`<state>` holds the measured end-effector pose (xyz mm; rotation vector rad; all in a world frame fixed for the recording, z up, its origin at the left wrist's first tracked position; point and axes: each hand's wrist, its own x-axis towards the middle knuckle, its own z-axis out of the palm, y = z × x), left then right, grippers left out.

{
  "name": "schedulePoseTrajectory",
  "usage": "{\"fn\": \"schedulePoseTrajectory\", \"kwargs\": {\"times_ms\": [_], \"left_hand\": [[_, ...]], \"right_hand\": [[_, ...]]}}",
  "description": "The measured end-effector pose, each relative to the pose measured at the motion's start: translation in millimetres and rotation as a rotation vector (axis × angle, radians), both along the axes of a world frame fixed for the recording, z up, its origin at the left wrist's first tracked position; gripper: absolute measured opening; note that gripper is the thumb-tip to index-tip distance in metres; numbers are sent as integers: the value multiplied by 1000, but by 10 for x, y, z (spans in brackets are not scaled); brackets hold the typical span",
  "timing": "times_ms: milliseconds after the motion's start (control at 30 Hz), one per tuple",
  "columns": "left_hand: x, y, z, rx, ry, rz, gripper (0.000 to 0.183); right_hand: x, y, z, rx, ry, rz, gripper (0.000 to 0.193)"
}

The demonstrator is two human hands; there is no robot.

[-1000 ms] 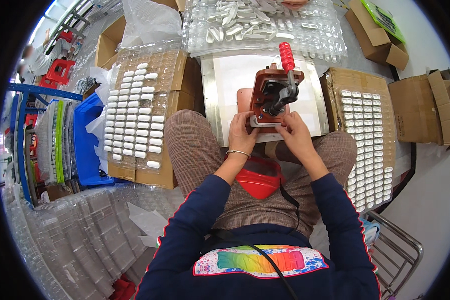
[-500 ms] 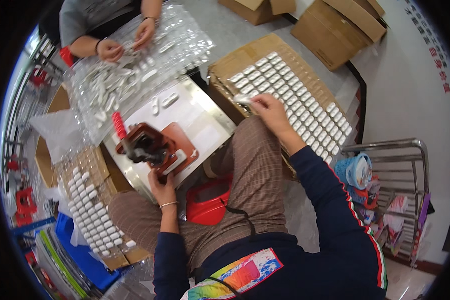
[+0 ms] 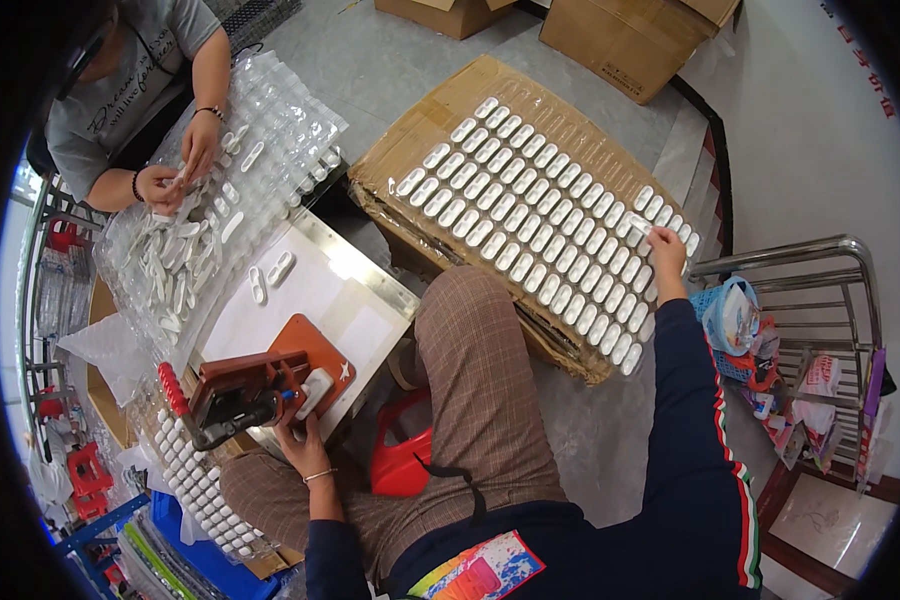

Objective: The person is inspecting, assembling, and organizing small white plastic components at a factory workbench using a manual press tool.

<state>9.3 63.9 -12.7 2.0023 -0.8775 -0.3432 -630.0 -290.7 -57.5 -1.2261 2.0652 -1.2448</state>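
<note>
My right hand (image 3: 667, 255), fingers pinched, holds a white oval plastic piece (image 3: 634, 222) over the right side of the tray of similar pieces. These white pieces (image 3: 525, 210) lie in slanting rows in a clear plastic tray (image 3: 590, 115) on a cardboard box. My left hand (image 3: 305, 452) is at the near edge of a brown-red hand press (image 3: 315, 345) with a red-gripped lever (image 3: 173, 390). Its visible fingers are apart, touching the base beside a white block (image 3: 315, 390). Some fingertips are hidden. Two loose oval pieces (image 3: 280, 267) lie on the white worktop behind the press.
Across the worktop (image 3: 355, 270), a co-worker's hands (image 3: 165, 188) handle white parts above a loose pile (image 3: 175, 265) on clear plastic trays. Another filled tray (image 3: 195, 480) sits by my left knee. A metal rack (image 3: 805, 260) with a blue basket (image 3: 725, 318) stands right.
My right hand has carried the white oval piece from the tray's left corner to its right side. The view has shifted. My left hand stays at the press.
</note>
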Motion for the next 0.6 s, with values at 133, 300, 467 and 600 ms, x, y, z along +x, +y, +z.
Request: {"fn": "schedulePoseTrajectory", "kwargs": {"times_ms": [133, 300, 467, 600], "left_hand": [[-29, 4, 17, -23, 42, 26, 33], [-11, 26, 11, -6, 68, 65, 34], [-29, 10, 22, 25, 71, 83, 36], [42, 66, -39, 17, 21, 38, 38]], "right_hand": [[-96, -392, 193, 30, 262, 7, 15], [131, -810, 499, 128, 665, 156, 13], [319, -998, 518, 126, 803, 252, 15], [370, -987, 458, 39, 808, 246, 17]]}}
